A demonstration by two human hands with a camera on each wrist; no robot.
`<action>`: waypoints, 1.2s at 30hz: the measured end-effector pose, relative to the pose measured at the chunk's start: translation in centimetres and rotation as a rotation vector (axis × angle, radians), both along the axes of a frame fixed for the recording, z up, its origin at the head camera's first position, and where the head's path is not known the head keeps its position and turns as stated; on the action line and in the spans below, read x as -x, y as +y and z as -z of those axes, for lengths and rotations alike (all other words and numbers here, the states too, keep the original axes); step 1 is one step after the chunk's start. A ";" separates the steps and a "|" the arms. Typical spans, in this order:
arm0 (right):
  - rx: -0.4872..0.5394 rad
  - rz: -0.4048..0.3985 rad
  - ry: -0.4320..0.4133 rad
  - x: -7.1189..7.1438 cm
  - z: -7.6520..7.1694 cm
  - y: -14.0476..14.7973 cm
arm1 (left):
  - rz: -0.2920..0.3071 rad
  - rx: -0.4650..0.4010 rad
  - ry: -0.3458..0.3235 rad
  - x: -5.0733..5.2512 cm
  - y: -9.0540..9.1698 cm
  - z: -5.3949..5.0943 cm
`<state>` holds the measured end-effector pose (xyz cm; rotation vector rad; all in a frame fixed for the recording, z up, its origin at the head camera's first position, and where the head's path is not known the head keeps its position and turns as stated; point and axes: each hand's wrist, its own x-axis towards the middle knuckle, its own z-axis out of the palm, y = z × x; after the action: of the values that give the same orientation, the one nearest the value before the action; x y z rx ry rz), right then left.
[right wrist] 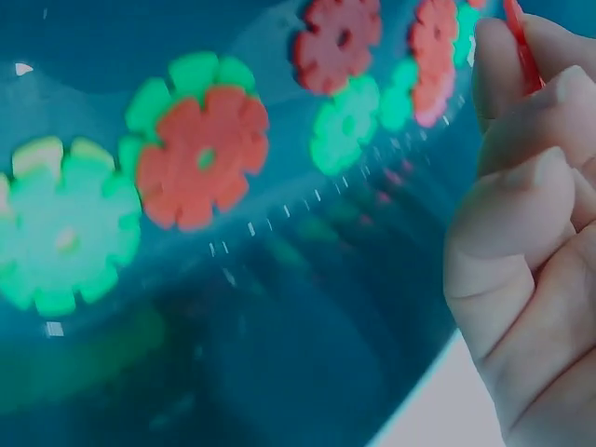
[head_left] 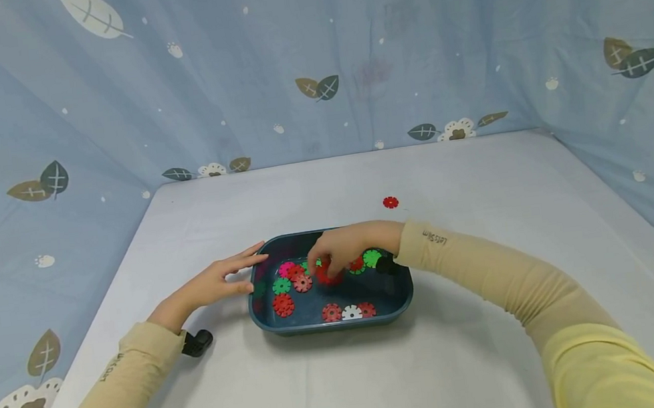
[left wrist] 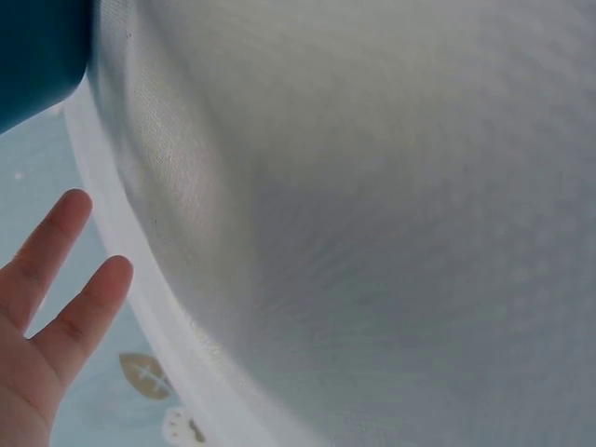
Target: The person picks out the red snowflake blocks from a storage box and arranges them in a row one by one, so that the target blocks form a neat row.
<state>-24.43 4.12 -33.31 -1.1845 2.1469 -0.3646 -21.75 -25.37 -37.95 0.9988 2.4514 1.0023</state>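
Note:
A dark blue plastic tub (head_left: 335,325) holds several flower-shaped notched discs in red, green, pink and white. Inside it, my right hand (head_left: 341,248) pinches a red notched disc (right wrist: 526,47) between thumb and fingertip, seen edge-on in the right wrist view. Around that hand lie other discs: a green disc (right wrist: 67,233), a red disc (right wrist: 205,158) overlapping another green one, and a white disc (head_left: 351,312) near the front wall. My left hand (head_left: 215,284), fingers extended and spread, is at the tub's left rim; whether it touches is hard to tell.
One red disc (head_left: 390,202) lies on the white-covered table (head_left: 252,401) behind the tub. A blue patterned curtain (head_left: 262,56) hangs along the back and sides. Each wrist carries a small black camera, such as the left camera (head_left: 197,343).

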 end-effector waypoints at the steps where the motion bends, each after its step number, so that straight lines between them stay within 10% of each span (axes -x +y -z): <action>1: 0.006 0.009 -0.006 0.1 -0.2 0.2 | -0.001 -0.001 -0.001 0.0 0.0 0.0; 22: 0.222 0.317 -0.085 3.6 -4.3 7.2 | 0.002 0.015 0.015 0.0 0.1 0.0; 36: 0.380 0.628 -0.122 6.0 -3.1 13.6 | 0.000 0.009 0.009 0.0 0.1 -0.2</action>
<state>-30.39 17.74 -30.20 -0.6119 2.3619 -1.1262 -21.71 -25.26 -37.79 1.0033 2.4607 0.9884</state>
